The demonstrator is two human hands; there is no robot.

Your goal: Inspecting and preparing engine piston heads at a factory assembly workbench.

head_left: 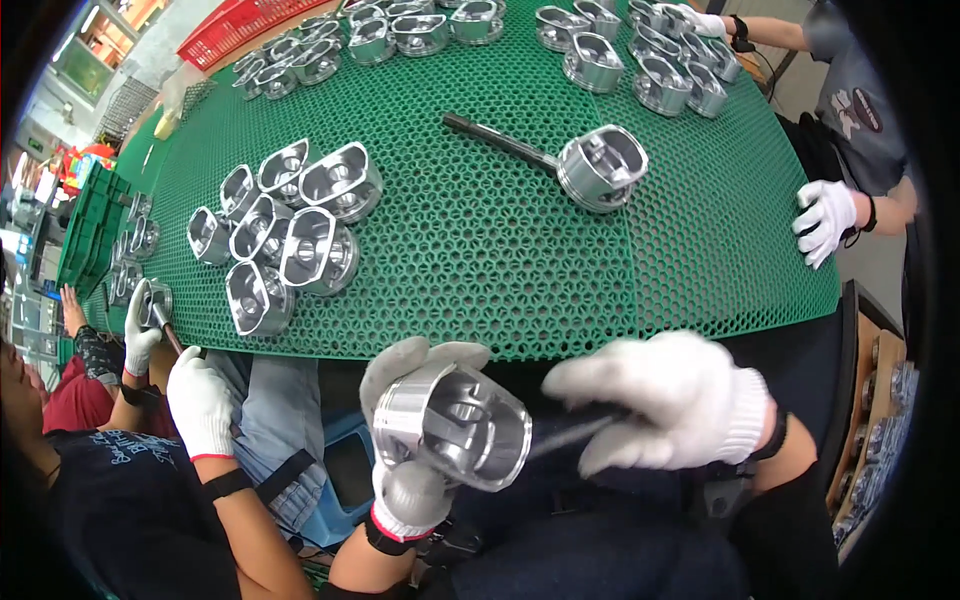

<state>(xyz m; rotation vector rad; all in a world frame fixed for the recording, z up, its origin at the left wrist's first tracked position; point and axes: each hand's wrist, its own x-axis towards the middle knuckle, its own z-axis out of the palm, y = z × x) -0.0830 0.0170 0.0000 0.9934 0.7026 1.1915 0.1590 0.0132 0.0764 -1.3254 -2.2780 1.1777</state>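
Observation:
My left hand point(412, 498), in a white glove, is closed round a silver metal piston point(400, 410). It holds the piston tilted, its hollow side facing right, just off the table's near edge. To the right, my gloved right hand point(672, 400) is blurred by motion. A thin grey rod-like tool point(572, 436) runs from between its thumb and fingers toward the piston's hollow. Blur hides the tool's exact kind and whether its tip touches the piston.
On the green perforated mat point(480, 270) stand a piston point(600, 170) with a dark rod point(500, 143) against it and a piston cluster point(265, 240). More pistons point(420, 32) line the back. A co-worker's gloved hand point(826, 220) rests right; another co-worker's glove point(200, 400) is left.

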